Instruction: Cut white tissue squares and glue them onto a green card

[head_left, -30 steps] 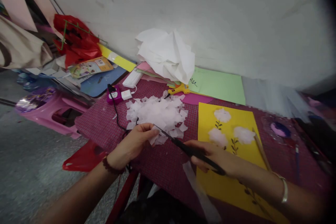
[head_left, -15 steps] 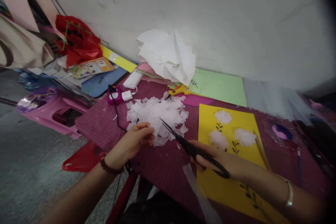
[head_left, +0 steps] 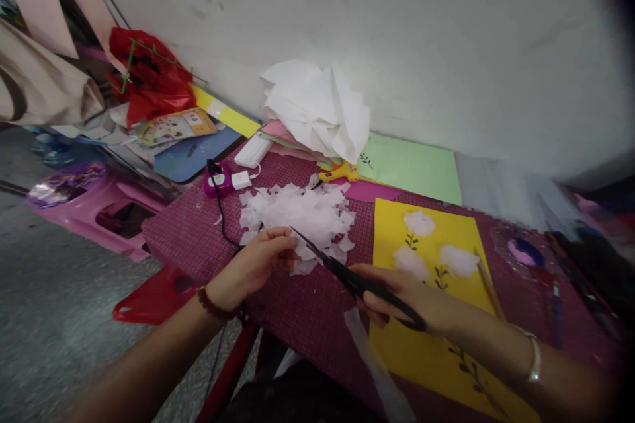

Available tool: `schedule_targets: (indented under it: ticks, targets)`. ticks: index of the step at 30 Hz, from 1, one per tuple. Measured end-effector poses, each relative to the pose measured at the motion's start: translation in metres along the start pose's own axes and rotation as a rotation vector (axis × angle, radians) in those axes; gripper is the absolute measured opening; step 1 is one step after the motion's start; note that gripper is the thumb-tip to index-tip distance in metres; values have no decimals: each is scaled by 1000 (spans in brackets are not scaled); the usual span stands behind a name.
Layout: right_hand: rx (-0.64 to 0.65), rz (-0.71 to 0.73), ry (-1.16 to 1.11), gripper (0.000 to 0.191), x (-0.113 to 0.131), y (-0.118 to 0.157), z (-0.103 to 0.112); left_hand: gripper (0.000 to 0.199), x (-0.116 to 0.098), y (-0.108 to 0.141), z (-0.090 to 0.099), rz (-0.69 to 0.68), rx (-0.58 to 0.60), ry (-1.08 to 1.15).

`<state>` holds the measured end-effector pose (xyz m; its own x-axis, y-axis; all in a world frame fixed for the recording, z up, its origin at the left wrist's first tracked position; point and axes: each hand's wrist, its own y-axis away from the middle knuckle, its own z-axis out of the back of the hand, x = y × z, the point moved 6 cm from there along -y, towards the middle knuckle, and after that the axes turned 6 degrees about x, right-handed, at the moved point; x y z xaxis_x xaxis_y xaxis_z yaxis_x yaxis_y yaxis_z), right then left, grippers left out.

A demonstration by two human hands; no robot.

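My left hand [head_left: 272, 252] is closed in a pinch at the front of a pile of thin white paper pieces [head_left: 302, 208]. A thin white piece of paper shows at its fingertips, hard to tell from the pile behind. In my right hand [head_left: 389, 294] is a pair of black-handled scissors [head_left: 342, 271], fingers wrapped round the handles. The blades point up and left, their tips close beside my left fingertips. Beneath my right hand lies a yellow sheet [head_left: 397, 344] with white paper blossoms [head_left: 459, 260] and dark painted stems.
A strip of thin white paper [head_left: 372, 357] lies at the table's front edge. Behind the pile are a yellow glue gun [head_left: 340, 172], crumpled white paper [head_left: 317, 109] and a green sheet [head_left: 411, 168]. A purple plug adapter [head_left: 218, 180] with a black cord stands left; a pink stool [head_left: 99, 211] is beside the table.
The scissors have moved left, bringing the blade tips up to my left fingertips. My left hand has shifted slightly right and up, still pinched.
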<state>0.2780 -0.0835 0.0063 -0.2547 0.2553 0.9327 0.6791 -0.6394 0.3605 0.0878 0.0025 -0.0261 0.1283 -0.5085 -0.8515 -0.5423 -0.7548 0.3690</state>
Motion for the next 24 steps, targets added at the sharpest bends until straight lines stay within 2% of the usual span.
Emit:
schedule_targets:
  ticks: [4,7,12,15,18,19,21,22,23,24]
  targets:
    - [-39,-20,-39,54,-1,-4,0,22,-4,-1,4,3,-17,-5]
    - [-46,-44,-76,58,-5,-5,0,24,-5,-2,5,11,-27,-17]
    - [18,3,-29,57,-9,-1,0,22,-10,-2,7,-25,-35,-144]
    - [41,81,-65,56,-9,9,2,24,-30,1,13,-149,-97,-504]
    - [18,122,-80,53,-6,27,1,42,-57,13,12,-359,-248,-1124]
    - [1,114,-79,51,-6,34,0,40,-63,19,7,-451,-302,-1341]
    - [-44,91,-93,47,-9,50,0,23,-68,30,-7,-602,-420,-1671]
    - [-73,86,-106,44,-11,57,1,19,-65,35,-14,-640,-440,-1761]
    - [-98,98,-134,42,-14,64,1,21,-59,37,-24,-658,-401,-1805]
    - [-120,107,-166,40,-18,71,1,21,-50,40,-35,-678,-306,-1814]
